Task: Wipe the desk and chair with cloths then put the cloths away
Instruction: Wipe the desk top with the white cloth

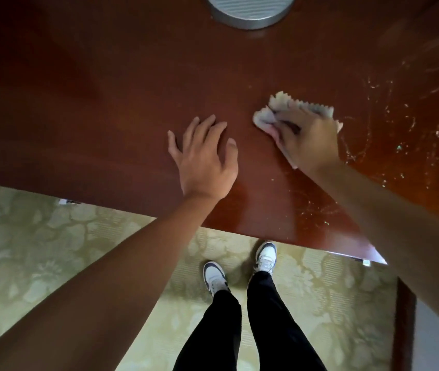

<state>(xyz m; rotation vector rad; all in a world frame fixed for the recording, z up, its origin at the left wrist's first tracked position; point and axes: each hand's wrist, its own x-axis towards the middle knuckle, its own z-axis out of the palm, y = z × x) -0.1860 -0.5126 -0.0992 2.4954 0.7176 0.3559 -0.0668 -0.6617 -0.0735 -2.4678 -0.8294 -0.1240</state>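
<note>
Cloth [288,109], pale and bunched, gripped under my right hand [311,140] on the wet-streaked counter [106,103]; my left hand [203,153] rests flat, fingers spread.

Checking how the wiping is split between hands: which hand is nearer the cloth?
Right. The right hand lies on the cloth, pressing it to the desk. The left hand rests flat on bare wood beside it, apart from the cloth.

On the desk [106,103], the cloth [293,108] lies right of what seems a round base [250,14].
</note>
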